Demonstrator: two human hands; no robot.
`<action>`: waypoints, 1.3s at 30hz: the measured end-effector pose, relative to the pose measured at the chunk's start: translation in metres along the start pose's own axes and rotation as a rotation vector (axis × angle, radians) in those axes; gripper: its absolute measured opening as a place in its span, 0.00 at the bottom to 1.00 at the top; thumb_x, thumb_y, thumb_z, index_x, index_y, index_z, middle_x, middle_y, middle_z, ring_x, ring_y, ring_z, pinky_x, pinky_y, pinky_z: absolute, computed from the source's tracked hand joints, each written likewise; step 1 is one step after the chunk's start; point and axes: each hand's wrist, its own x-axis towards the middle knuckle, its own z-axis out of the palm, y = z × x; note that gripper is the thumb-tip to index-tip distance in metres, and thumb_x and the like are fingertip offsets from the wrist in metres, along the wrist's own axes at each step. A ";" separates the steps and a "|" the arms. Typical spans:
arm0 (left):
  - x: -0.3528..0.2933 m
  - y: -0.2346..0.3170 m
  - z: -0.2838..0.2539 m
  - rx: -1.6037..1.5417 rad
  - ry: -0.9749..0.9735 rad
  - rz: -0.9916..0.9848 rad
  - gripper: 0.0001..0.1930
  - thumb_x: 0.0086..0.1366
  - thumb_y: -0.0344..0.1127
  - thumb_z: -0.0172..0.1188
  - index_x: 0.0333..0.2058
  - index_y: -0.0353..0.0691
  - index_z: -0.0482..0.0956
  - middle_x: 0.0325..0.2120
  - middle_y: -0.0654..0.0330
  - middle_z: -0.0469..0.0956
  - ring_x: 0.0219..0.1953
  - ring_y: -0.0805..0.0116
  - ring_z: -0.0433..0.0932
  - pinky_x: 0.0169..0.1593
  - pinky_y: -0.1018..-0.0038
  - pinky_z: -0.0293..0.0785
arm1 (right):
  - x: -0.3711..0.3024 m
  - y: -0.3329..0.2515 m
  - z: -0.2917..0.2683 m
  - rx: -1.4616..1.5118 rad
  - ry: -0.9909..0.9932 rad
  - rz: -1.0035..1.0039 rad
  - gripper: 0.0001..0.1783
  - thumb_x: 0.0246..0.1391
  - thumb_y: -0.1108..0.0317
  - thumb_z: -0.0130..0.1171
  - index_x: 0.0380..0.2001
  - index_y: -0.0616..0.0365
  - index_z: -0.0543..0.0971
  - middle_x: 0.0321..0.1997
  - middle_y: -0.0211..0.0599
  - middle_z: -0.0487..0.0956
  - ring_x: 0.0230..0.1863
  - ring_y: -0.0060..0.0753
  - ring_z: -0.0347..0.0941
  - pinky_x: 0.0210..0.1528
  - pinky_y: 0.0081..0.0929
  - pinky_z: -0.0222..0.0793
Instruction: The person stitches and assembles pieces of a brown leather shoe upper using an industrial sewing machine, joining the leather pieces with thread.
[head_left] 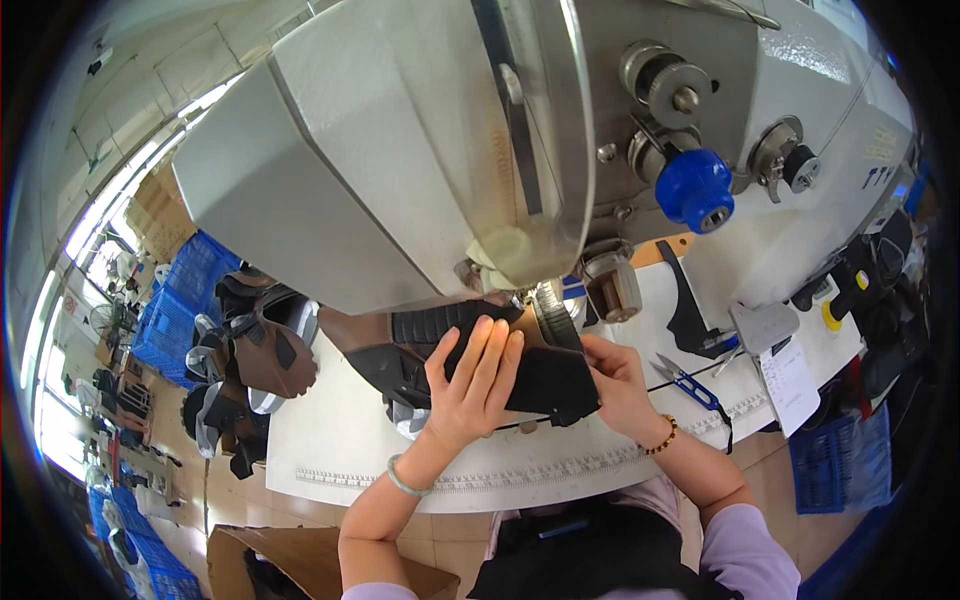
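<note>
Under the head of a large grey sewing machine (380,150) lies a brown and black shoe upper (545,375), its far edge by the needle area, which the machine partly hides. My left hand (470,385) rests flat on top of the upper with its fingers stretched out. At the upper's right end my right hand (622,390) pinches the edge between thumb and fingers; part of the fingertips is hidden. Just right of that hand, blue-handled scissors (690,385) lie on the white table (400,465).
Several stitched uppers (270,360) hang together off the table's left side. On the right are a black cut piece (690,305), a paper sheet (788,385) and a blue basket (840,460). A cardboard box (300,560) stands below left. A ruler strip (440,478) runs along the near edge.
</note>
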 end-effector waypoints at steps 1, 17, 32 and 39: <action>-0.001 0.001 0.000 0.009 0.003 -0.001 0.14 0.55 0.30 0.53 0.41 0.35 0.76 0.41 0.55 0.75 0.46 0.63 0.75 0.52 0.60 0.63 | 0.000 0.000 0.000 0.017 -0.014 0.002 0.16 0.56 0.75 0.50 0.48 0.68 0.69 0.40 0.34 0.77 0.36 0.13 0.71 0.36 0.11 0.69; -0.020 -0.001 0.024 0.024 0.059 -0.047 0.17 0.51 0.32 0.49 0.39 0.32 0.74 0.41 0.51 0.74 0.49 0.55 0.72 0.55 0.55 0.59 | 0.012 -0.012 -0.016 -0.065 -0.149 0.112 0.17 0.55 0.75 0.51 0.49 0.64 0.70 0.43 0.29 0.74 0.42 0.14 0.69 0.43 0.13 0.66; 0.010 -0.013 -0.027 -0.015 -0.216 0.225 0.16 0.56 0.31 0.51 0.44 0.45 0.76 0.46 0.65 0.74 0.50 0.72 0.72 0.56 0.73 0.62 | -0.002 -0.023 -0.007 0.317 -0.250 0.147 0.21 0.54 0.70 0.55 0.50 0.68 0.68 0.44 0.31 0.74 0.44 0.15 0.68 0.45 0.13 0.65; 0.005 -0.012 -0.023 -0.032 -0.234 0.177 0.20 0.53 0.27 0.46 0.45 0.42 0.75 0.48 0.63 0.73 0.53 0.71 0.69 0.58 0.70 0.60 | -0.003 -0.025 0.019 -0.145 0.034 0.074 0.16 0.55 0.65 0.55 0.42 0.66 0.72 0.27 0.20 0.69 0.27 0.06 0.58 0.26 0.10 0.53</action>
